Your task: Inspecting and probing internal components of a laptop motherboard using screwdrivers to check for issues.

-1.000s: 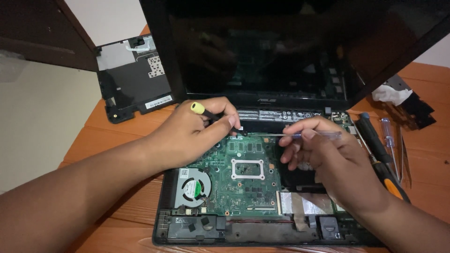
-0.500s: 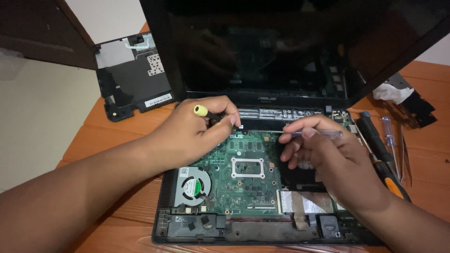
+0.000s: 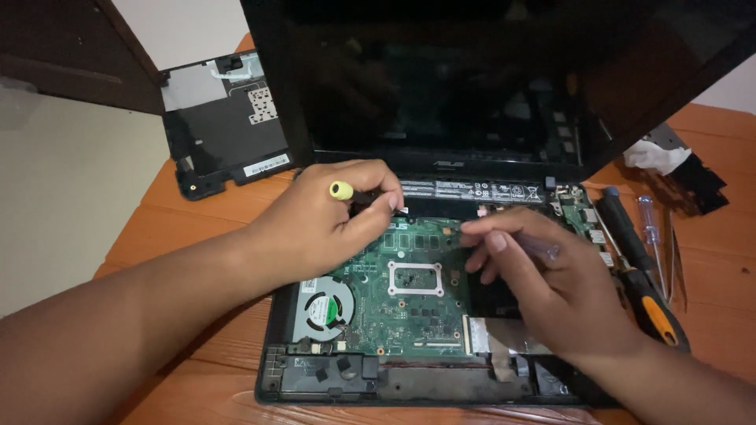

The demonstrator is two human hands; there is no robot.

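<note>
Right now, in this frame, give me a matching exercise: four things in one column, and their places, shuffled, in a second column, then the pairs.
Things:
1. cooling fan
2. yellow-capped screwdriver
3. removed black cover panel
4. orange-and-black screwdriver

Places:
A. lying on the wooden table to the right of the laptop base
B. gripped in the left hand
C. at the lower left of the green circuit board
D. lying on the table behind and to the left of the laptop

Pairs: 1-C, 2-B, 3-D, 4-A
</note>
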